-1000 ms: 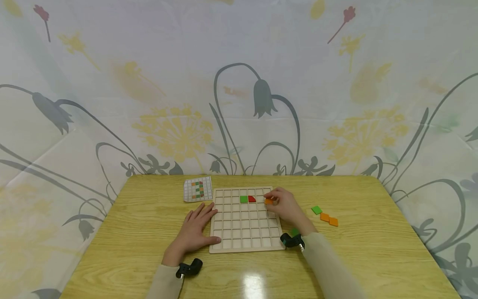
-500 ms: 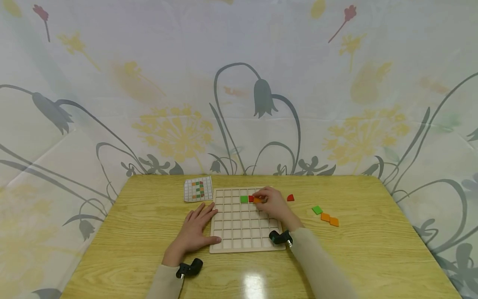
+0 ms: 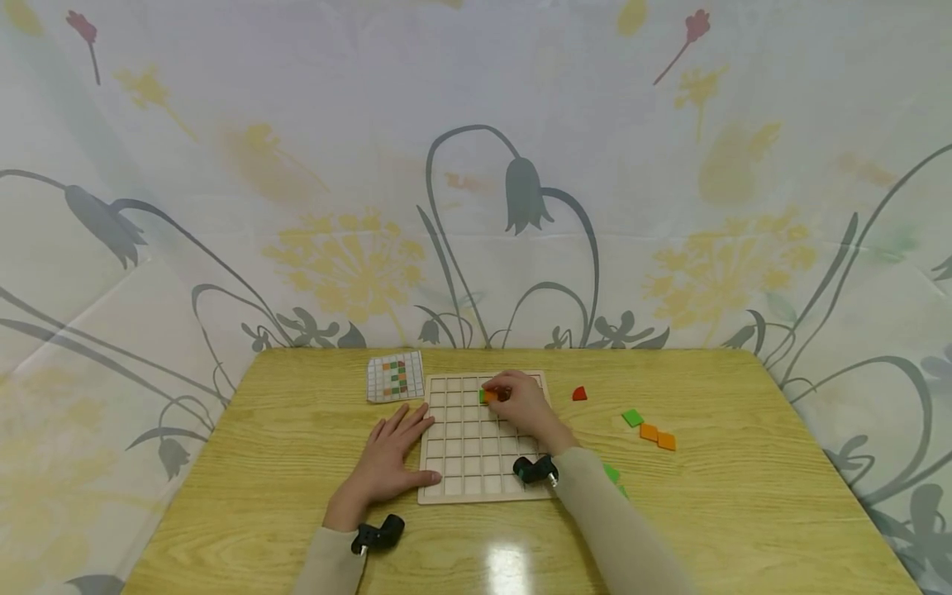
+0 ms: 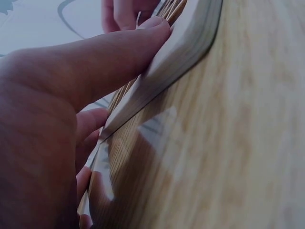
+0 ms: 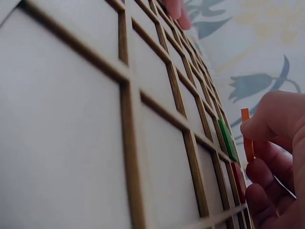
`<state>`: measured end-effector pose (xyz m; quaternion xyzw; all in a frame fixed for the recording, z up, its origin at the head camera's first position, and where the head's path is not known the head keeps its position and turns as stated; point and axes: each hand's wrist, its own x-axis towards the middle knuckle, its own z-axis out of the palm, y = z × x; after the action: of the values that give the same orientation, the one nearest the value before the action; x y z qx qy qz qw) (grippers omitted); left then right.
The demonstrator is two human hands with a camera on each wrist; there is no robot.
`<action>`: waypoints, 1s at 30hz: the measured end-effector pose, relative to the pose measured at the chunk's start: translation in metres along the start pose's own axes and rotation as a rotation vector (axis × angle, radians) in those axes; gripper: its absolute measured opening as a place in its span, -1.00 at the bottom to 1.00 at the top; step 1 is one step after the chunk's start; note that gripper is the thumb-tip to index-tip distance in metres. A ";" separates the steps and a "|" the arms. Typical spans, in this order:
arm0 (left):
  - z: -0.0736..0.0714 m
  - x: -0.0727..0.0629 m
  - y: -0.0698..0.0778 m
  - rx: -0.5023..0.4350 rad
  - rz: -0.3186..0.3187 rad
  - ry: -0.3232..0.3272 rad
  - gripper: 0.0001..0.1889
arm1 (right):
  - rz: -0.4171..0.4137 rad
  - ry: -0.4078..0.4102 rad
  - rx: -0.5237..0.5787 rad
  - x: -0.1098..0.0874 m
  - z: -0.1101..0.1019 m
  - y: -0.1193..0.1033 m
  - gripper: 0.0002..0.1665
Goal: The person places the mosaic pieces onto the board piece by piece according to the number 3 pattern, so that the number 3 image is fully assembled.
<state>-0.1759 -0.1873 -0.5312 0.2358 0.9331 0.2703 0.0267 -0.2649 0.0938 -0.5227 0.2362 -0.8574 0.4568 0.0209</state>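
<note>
My right hand point(image 3: 521, 406) pinches a small orange tile point(image 5: 248, 136) between thumb and fingers, over the back rows of the wooden grid board point(image 3: 454, 446). In the right wrist view the orange tile stands on edge, just off the board. A green square tile point(image 5: 228, 140) and a red tile point(image 5: 239, 181) lie side by side in cells close to it; in the head view the hand mostly covers the red one. My left hand point(image 3: 387, 459) rests along the board's left side, fingers spread, its thumb point(image 4: 143, 40) touching the board's edge.
Beyond the board's upper left corner lies a card point(image 3: 394, 377) printed with a coloured grid pattern. To the right are a red quarter-round tile point(image 3: 579, 394), a green tile point(image 3: 632, 418) and two orange tiles point(image 3: 649, 432). Green tiles point(image 3: 611, 473) lie partly behind the right sleeve.
My right hand has carried the orange tile leftward from the board's right side to the green tile. The red quarter-round tile on the table has come into sight. My left hand stays put.
</note>
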 end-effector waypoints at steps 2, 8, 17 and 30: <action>0.000 0.000 0.000 0.002 0.001 0.003 -0.05 | 0.010 0.000 0.005 0.003 0.004 -0.001 -0.70; -0.001 -0.001 0.001 -0.012 0.000 0.004 -0.06 | -0.005 -0.017 0.010 0.012 0.014 0.000 -0.74; -0.001 0.000 0.001 -0.010 0.002 -0.002 -0.06 | 0.067 -0.030 -0.045 0.014 0.024 0.001 -0.74; -0.001 0.001 -0.001 0.001 0.005 -0.006 -0.05 | 0.029 -0.019 0.037 0.013 0.020 0.004 -0.66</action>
<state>-0.1769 -0.1880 -0.5307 0.2391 0.9326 0.2690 0.0288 -0.2746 0.0751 -0.5341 0.2287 -0.8523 0.4705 0.0018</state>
